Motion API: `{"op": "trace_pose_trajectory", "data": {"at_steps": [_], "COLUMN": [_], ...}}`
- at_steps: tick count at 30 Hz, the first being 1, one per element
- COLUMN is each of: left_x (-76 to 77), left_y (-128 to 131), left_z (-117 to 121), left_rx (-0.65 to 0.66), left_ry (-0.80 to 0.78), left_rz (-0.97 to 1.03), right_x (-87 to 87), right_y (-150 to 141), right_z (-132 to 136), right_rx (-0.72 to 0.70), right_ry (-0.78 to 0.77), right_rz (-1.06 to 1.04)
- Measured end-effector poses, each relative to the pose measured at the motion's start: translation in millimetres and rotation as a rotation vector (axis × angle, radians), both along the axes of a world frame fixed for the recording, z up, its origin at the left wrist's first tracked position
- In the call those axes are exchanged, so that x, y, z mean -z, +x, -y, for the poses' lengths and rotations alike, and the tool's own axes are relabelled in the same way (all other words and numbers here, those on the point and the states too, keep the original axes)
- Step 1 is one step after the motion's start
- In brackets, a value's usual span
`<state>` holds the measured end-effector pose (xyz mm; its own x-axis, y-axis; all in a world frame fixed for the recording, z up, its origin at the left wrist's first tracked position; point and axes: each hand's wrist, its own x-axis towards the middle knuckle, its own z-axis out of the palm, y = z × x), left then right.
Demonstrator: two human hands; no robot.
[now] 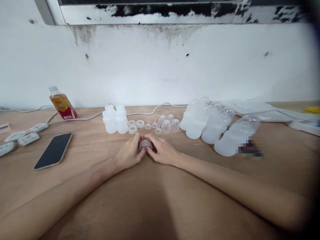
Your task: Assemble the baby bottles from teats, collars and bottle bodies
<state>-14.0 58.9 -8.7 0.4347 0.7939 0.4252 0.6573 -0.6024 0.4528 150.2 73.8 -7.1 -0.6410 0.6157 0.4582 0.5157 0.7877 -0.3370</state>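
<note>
Between my two hands is a translucent baby bottle ring [145, 144], held just above or on the table; a small clear part, perhaps a nipple, shows below it. The fingers and thumb of my left hand [130, 151] close on its left side. My right hand [162, 149] grips it from the right. Just beyond my hands lie three white bottle rings [132, 129], three clear nipples [158, 130] and several clear dome caps [166, 126]. Two white bottle bodies without caps [121, 120] stand behind my left hand. Several capped baby bottles [226, 143] are grouped at the right.
A black phone [53, 151] lies at the left, near several small white labelled packets [28, 139]. Behind it stands a drink bottle [63, 103]. A white cable [160, 107] runs along the wall. White plastic bags [262, 111] lie at the back right, near a yellow object [312, 110].
</note>
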Motion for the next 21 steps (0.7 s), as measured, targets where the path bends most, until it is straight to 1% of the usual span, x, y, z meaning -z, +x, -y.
{"op": "trace_pose_trajectory", "data": {"at_steps": [3,6,10,14,21], "left_x": [0.4,2.7,2.5,1.4,3.7], "left_y": [-0.3,-1.0,-1.5,-1.4,-0.1], "left_z": [0.0,-1.7,-2.0,-1.3,-3.3], "left_rx": [0.001,-0.010,0.009,-0.013,-0.024], "left_ry": [0.006,0.021,0.041,0.037,0.043], "left_rz": [0.010,-0.027,-0.059,-0.068,-0.052], "right_x": [-1.8,-2.0,-1.5,-0.7,-1.6], "right_y": [-0.2,-0.3,-0.3,0.0,0.1], "right_z": [0.9,1.5,1.7,1.0,-2.0], "right_rx": [0.006,0.023,0.042,0.033,0.010], "right_ry": [0.009,-0.006,-0.021,-0.022,-0.060], "right_rz": [-0.010,0.036,0.069,0.068,0.040]}}
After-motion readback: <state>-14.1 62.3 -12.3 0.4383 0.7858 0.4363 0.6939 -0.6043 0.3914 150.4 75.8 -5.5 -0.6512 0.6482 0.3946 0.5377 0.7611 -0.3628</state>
